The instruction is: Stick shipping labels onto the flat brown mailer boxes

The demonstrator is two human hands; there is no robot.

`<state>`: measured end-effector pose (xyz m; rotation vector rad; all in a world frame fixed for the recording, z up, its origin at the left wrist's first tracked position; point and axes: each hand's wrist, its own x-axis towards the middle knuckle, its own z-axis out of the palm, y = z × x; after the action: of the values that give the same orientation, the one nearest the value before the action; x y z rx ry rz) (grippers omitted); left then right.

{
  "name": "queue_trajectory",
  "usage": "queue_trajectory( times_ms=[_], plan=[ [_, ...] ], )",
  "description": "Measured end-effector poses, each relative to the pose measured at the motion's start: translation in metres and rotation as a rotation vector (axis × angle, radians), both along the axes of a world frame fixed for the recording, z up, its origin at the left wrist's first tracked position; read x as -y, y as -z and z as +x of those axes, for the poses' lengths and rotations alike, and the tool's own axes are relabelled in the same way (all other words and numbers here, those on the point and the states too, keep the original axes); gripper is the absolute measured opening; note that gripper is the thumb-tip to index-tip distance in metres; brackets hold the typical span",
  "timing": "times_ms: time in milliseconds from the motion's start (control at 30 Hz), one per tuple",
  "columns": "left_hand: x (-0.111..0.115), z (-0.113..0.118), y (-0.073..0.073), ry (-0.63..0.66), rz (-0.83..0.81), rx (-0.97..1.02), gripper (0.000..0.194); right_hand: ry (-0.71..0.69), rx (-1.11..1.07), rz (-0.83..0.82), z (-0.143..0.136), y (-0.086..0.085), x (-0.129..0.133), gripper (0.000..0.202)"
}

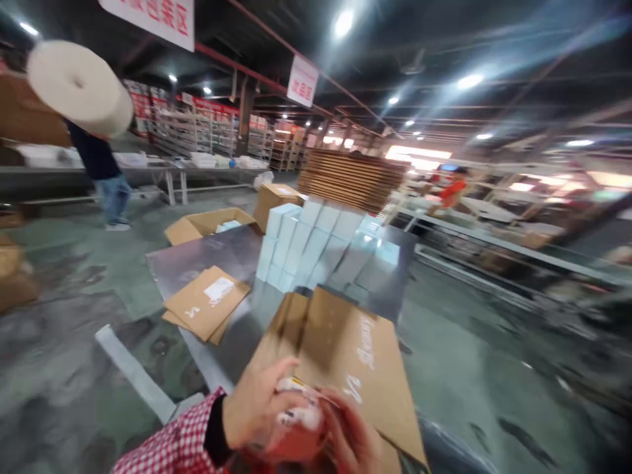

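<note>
My left hand [257, 403], in a red checked sleeve with a black cuff, curls its fingers around a red and white object [293, 438]. Motion blur hides its exact kind. My right hand [353, 434] closes on the same object from the other side. Both hands are low in the view, over the near end of a flattened brown carton [368, 355] with white handwriting. Beyond the carton, pale blue boxes [311, 240] stand stacked on a dark table [212, 253]. Folded cardboard pieces [207, 299] with a white label lie at the table's left.
Behind the table rise an open carton [210, 224] and a tall stack of flat cardboard [350, 178]. A person [99, 155] at the left carries a large white roll [74, 85]. Another person in orange [451, 191] is by the benches at the right.
</note>
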<state>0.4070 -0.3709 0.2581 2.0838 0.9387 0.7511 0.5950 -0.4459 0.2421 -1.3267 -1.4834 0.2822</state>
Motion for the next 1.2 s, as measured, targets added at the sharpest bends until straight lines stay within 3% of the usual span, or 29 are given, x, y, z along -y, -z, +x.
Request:
queue_trajectory(
  times_ms=[100,167,200,233,300,400,533,667,800,900,967,1033,1100,1200],
  plan=[
    [-0.005,0.0,0.026,0.152,0.091,-0.049,0.032,0.3,0.01,0.113,0.035,-0.016,0.001,0.021],
    [-0.008,0.001,0.046,0.189,0.228,-0.17,0.038,0.527,-0.115,0.216,0.075,-0.034,-0.013,0.023],
    [-0.008,0.004,0.054,0.206,0.321,-0.211,0.038,0.577,-0.197,0.237,0.098,-0.043,-0.024,0.026],
    [-0.007,0.007,0.061,0.224,0.409,-0.228,0.036,0.556,-0.272,0.232,0.12,-0.05,-0.037,0.031],
    [-0.004,0.019,0.069,0.274,0.53,-0.186,0.027,0.378,-0.349,0.12,0.158,-0.055,-0.069,0.044],
    [-0.003,0.045,0.073,0.313,0.628,-0.083,0.015,0.146,-0.307,-0.113,0.189,-0.039,-0.116,0.051],
    [-0.013,0.072,0.081,0.278,0.702,-0.152,0.022,0.15,-0.029,-0.345,0.2,-0.004,-0.157,0.041],
    [-0.019,0.078,0.097,0.269,0.68,-0.2,0.021,0.157,0.145,-0.435,0.206,0.014,-0.178,0.042],
    [-0.018,0.075,0.102,0.249,0.724,-0.172,0.023,0.143,0.289,-0.497,0.205,0.018,-0.183,0.058],
    [-0.018,0.075,0.102,0.233,0.764,-0.157,0.028,0.355,0.498,-0.534,0.189,0.024,-0.179,0.079],
    [-0.018,0.075,0.104,0.229,0.751,-0.131,0.028,0.421,0.702,-0.56,0.175,0.031,-0.177,0.073],
    [-0.018,0.077,0.108,0.233,0.733,-0.118,0.025,0.316,0.811,-0.597,0.168,0.036,-0.177,0.061],
    [-0.018,0.077,0.11,0.236,0.705,-0.116,0.025,0.303,0.733,-0.645,0.176,0.034,-0.177,0.055],
    [-0.018,0.078,0.111,0.233,0.632,-0.106,0.025,0.608,0.275,-0.743,0.207,0.019,-0.168,0.052]
  ],
)
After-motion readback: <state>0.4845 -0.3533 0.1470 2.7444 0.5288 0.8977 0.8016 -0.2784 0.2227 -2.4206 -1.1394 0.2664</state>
